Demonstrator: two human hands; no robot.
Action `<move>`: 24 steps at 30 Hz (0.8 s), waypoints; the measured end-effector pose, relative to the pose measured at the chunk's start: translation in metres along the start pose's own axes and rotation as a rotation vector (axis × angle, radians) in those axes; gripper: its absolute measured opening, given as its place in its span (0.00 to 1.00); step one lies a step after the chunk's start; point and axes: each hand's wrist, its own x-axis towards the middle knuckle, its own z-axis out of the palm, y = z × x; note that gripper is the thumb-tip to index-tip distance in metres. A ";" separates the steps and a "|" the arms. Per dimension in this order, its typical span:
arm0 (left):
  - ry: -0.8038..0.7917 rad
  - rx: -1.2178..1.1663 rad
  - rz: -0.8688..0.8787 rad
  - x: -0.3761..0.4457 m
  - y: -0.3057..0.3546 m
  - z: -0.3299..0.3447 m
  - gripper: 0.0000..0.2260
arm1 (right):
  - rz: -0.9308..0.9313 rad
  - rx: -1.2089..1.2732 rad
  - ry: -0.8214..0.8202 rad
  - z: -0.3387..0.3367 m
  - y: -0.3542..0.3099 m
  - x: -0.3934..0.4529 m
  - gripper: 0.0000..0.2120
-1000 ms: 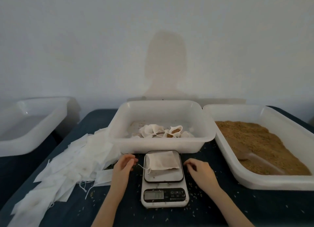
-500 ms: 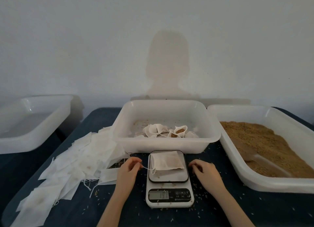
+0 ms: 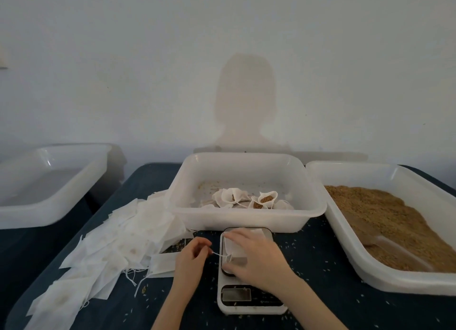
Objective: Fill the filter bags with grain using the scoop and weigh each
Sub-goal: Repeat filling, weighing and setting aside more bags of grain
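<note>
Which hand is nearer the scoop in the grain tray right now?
Right. The right hand lies on the filter bag on the scale, on the scoop's side; the left hand pinches the bag's string farther left.

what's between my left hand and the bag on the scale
In the head view, only the bag's thin white drawstring runs from the left hand to the filter bag over dark tablecloth.

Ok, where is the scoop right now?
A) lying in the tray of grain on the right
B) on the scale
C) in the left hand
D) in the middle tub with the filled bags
A: the scoop lies half sunk in the grain tray on the right, while the left hand pinches a bag string and the right hand rests on the bag on the scale.
</note>
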 end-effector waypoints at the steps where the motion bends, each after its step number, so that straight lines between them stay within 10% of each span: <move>1: -0.003 0.006 0.001 -0.001 0.001 0.000 0.09 | -0.005 -0.036 -0.011 0.003 -0.003 0.004 0.30; 13: -0.020 0.056 0.012 0.002 0.003 0.000 0.10 | 0.182 0.253 0.179 -0.047 0.020 0.029 0.05; 24: -0.020 0.003 -0.042 0.002 0.003 0.001 0.10 | 0.323 0.249 0.786 -0.119 0.058 0.055 0.07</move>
